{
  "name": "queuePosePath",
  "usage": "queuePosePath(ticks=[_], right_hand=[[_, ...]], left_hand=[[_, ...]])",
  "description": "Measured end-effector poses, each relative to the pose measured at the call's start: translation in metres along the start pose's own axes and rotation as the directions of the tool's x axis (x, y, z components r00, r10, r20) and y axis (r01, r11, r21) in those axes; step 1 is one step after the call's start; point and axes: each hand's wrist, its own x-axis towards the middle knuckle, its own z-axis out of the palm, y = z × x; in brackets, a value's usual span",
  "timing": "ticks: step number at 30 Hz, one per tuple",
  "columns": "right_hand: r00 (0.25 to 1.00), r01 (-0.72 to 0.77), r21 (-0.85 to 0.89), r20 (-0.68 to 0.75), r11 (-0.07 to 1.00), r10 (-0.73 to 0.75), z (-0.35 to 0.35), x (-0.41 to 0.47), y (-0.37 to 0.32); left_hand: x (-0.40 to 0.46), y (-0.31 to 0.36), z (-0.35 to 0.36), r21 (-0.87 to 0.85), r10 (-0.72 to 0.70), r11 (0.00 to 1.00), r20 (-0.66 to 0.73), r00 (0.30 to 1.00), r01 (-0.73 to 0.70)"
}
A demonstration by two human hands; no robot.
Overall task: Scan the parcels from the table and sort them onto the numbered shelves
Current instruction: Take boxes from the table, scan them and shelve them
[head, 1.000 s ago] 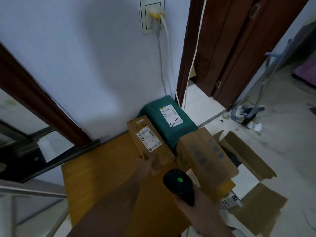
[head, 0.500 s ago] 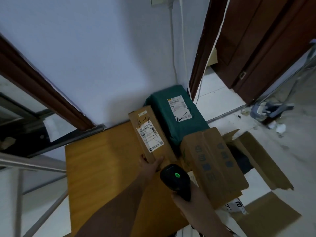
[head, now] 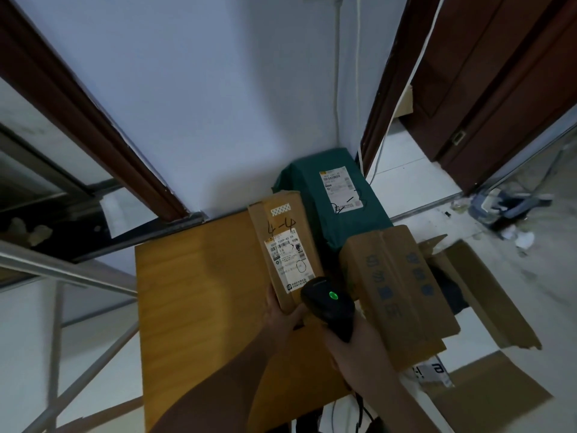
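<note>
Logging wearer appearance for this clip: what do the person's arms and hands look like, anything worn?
Both forearms are bare up to the frame edge; no sleeve shows. The left hand and right hand show no glove, watch, ring or bracelet. The dim light hides finer marks.

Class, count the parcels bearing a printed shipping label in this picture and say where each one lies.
2. The narrow brown cardboard parcel marked 4-4 is gripped by the left hand; the dark green wrapped parcel lies behind it by the wall. Labels elsewhere may be hidden.

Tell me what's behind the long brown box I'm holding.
Behind the long brown box sits a green parcel with a white label, against the wall. Its lower left part is covered by the box.
</note>
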Motion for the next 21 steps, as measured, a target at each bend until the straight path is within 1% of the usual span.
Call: queuePosePath(ticks=[2, 6, 8, 11, 13, 17, 21], right_hand=[[0.998, 0.046, -0.014, -0.04, 0.999, -0.046, 0.005, -0.003, -0.008], [0.988, 0.147, -0.035, -0.038, 0.988, -0.149, 0.02, -0.01, -0.021], [0.989, 0.147, -0.044, -0.011, 0.988, -0.148, 0.028, -0.014, -0.025], [0.991, 0.135, -0.078, -0.001, 0.988, -0.136, 0.04, -0.019, -0.025], [0.992, 0.127, -0.102, -0.004, 0.987, -0.128, 0.047, -0.02, -0.024], [0.993, 0.118, -0.08, 0.008, 0.99, -0.118, 0.058, -0.027, -0.022], [0.991, 0.131, -0.081, 0.018, 0.988, -0.13, 0.07, -0.037, -0.023]], left_hand=[[-0.012, -0.004, -0.01, -0.005, 0.014, 1.0, 0.039, 0.999, -0.014], [-0.032, -0.023, -0.027, 0.078, 0.009, 0.997, 0.019, 1.0, -0.01], [-0.044, -0.026, -0.033, 0.12, 0.012, 0.993, 0.008, 1.0, -0.013], [-0.061, -0.027, -0.039, 0.108, 0.027, 0.994, -0.001, 1.0, -0.027], [-0.067, -0.028, -0.041, 0.11, 0.013, 0.994, -0.014, 1.0, -0.012], [-0.074, -0.035, -0.042, 0.14, 0.002, 0.99, -0.009, 1.0, -0.001], [-0.071, -0.054, -0.044, 0.124, 0.013, 0.992, -0.005, 1.0, -0.012]])
